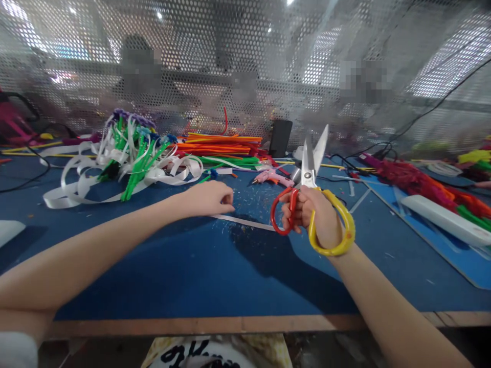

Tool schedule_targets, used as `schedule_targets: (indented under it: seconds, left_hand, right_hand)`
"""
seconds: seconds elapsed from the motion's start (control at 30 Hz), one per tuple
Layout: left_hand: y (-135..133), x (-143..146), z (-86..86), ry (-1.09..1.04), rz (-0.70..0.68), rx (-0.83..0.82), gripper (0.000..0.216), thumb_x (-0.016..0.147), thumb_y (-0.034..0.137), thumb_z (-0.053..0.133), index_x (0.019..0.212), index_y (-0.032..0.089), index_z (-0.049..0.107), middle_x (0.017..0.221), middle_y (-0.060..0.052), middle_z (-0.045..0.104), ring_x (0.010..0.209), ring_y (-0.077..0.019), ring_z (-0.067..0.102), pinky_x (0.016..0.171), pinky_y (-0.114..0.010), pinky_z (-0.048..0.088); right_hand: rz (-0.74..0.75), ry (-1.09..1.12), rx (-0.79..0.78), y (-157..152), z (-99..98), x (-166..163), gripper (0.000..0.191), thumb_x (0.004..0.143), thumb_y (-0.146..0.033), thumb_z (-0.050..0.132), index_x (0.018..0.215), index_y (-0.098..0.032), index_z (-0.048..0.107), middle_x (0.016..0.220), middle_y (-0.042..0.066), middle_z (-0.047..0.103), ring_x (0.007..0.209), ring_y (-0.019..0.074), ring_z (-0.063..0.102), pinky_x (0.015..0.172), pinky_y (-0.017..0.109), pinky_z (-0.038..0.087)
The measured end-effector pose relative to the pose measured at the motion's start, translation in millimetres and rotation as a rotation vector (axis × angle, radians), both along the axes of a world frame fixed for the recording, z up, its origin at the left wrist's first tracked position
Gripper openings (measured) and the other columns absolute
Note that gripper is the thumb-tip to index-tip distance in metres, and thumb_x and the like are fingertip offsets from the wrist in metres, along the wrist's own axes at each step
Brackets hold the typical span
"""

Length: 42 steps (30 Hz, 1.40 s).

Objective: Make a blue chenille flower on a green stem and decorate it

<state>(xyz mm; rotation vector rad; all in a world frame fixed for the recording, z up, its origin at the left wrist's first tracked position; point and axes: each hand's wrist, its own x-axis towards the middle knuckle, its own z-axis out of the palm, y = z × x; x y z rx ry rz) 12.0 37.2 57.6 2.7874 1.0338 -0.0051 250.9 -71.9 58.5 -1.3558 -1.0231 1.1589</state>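
My right hand (307, 207) grips a pair of scissors (308, 176), its fingers through the red and yellow handle loops. The blades point up and stand apart. My left hand (209, 198) is low over the blue table, fingers curled in towards the thumb; whatever may be in them is hidden. A narrow white strip (245, 222) runs along the table from beneath my left hand towards the red loop. Just behind my left hand is a small blue-topped green pipe-cleaner piece (211, 175). A pink glue gun (273, 177) lies behind the scissors.
Green-stemmed pipe-cleaner flowers (140, 163) with white ribbon (72, 186) lie at left. Orange pipe cleaners (220, 145) and a dark upright block (281, 138) stand near the perforated metal screen (230, 61). At right are a white bar (447, 217) and red fuzzy bundles (406, 179).
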Motion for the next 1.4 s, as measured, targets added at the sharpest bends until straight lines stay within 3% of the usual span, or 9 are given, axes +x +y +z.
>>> schedule_targets:
  seconds: [0.07, 0.3, 0.47, 0.63, 0.87, 1.17, 1.3, 1.4]
  left_hand:
    - [-10, 8, -0.4, -0.008, -0.117, -0.111, 0.028, 0.089, 0.042, 0.062, 0.103, 0.018, 0.070, 0.104, -0.007, 0.072, 0.093, -0.0197, 0.066, 0.076, -0.027, 0.046]
    - [-20, 20, 7.0, 0.212, -0.038, -0.207, 0.016, 0.090, 0.026, 0.059, 0.094, 0.018, 0.071, 0.094, -0.007, 0.075, 0.085, -0.0208, 0.066, 0.063, -0.028, 0.039]
    - [-27, 18, 3.6, 0.216, -0.105, -0.145, 0.022, 0.094, 0.019, 0.048, 0.095, 0.015, 0.070, 0.101, -0.012, 0.074, 0.092, -0.0220, 0.068, 0.073, -0.029, 0.045]
    - [-36, 13, -1.3, 0.166, -0.077, -0.015, 0.020, 0.096, 0.024, 0.054, 0.110, 0.013, 0.062, 0.116, -0.017, 0.070, 0.099, -0.0276, 0.069, 0.079, -0.034, 0.051]
    - [-43, 16, -1.1, 0.273, -0.062, -0.002, 0.024, 0.091, 0.009, 0.050, 0.112, 0.009, 0.060, 0.106, -0.019, 0.072, 0.097, -0.0324, 0.072, 0.074, -0.038, 0.055]
    - [-44, 16, -12.1, 0.291, -0.169, 0.113, 0.026, 0.088, 0.005, 0.048, 0.108, 0.004, 0.063, 0.115, -0.026, 0.065, 0.107, -0.0343, 0.065, 0.084, -0.041, 0.054]
    - [-43, 14, -2.5, 0.285, -0.113, 0.111, 0.030, 0.084, 0.004, 0.051, 0.113, 0.005, 0.061, 0.114, -0.026, 0.066, 0.105, -0.0342, 0.066, 0.078, -0.039, 0.052]
    - [-26, 0, 16.5, 0.202, -0.016, 0.051, 0.030, 0.087, 0.006, 0.047, 0.115, 0.009, 0.059, 0.104, -0.018, 0.071, 0.089, -0.0258, 0.068, 0.070, -0.032, 0.046]
  right_hand:
    - [-0.023, -0.002, 0.022, 1, -0.4, 1, 0.046, 0.082, -0.064, 0.052, 0.080, -0.019, 0.060, 0.055, 0.001, 0.056, 0.042, 0.0172, 0.059, 0.033, 0.024, 0.033]
    - [-0.050, 0.000, 0.023, 3, -2.3, 3, 0.046, 0.084, -0.063, 0.047, 0.083, -0.018, 0.060, 0.056, 0.002, 0.056, 0.044, 0.0176, 0.059, 0.034, 0.025, 0.034]
    - [-0.033, 0.006, 0.031, 1, 0.8, 1, 0.047, 0.079, -0.065, 0.053, 0.083, -0.018, 0.059, 0.057, 0.003, 0.056, 0.046, 0.0176, 0.058, 0.035, 0.025, 0.033]
    - [-0.047, -0.013, 0.082, 1, 1.2, 0, 0.048, 0.077, -0.066, 0.057, 0.081, -0.019, 0.058, 0.058, 0.003, 0.057, 0.046, 0.0173, 0.057, 0.036, 0.025, 0.033]
    - [-0.072, -0.001, 0.078, 1, -0.6, -1, 0.051, 0.071, -0.068, 0.061, 0.082, -0.018, 0.058, 0.059, 0.003, 0.057, 0.048, 0.0174, 0.059, 0.036, 0.024, 0.033]
    - [-0.077, 0.018, 0.102, 4, -2.7, 2, 0.047, 0.075, -0.066, 0.059, 0.080, -0.019, 0.059, 0.058, 0.003, 0.055, 0.050, 0.0191, 0.059, 0.037, 0.026, 0.031]
    - [-0.083, 0.049, 0.150, 4, -3.6, 4, 0.047, 0.077, -0.067, 0.056, 0.078, -0.020, 0.060, 0.060, 0.002, 0.055, 0.048, 0.0177, 0.057, 0.038, 0.027, 0.032]
    - [-0.095, 0.046, 0.194, 2, -2.3, 4, 0.047, 0.082, -0.067, 0.050, 0.079, -0.021, 0.062, 0.061, 0.003, 0.056, 0.050, 0.0184, 0.058, 0.039, 0.028, 0.033]
